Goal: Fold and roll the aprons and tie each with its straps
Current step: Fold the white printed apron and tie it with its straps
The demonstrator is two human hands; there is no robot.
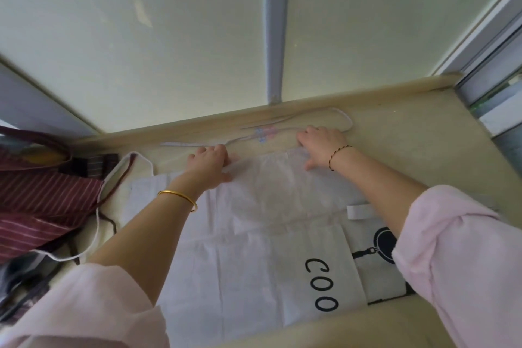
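Note:
A white apron point(254, 237) with black letters lies spread on the beige counter point(401, 133), its side folded over. My left hand point(210, 162) holds the apron's far left top corner, fingers curled over the edge. My right hand point(322, 145) presses on the far right top corner, fingers bent over the hem. The white neck strap point(346, 118) loops on the counter beyond my hands. A dark red striped apron point(39, 200) lies bunched at the left.
A frosted window with a grey frame post point(275, 37) rises behind the counter's raised back edge. A loose white strap point(99, 206) and dark cords trail beside the red apron. Dark cloth lies at the lower left point(25, 282).

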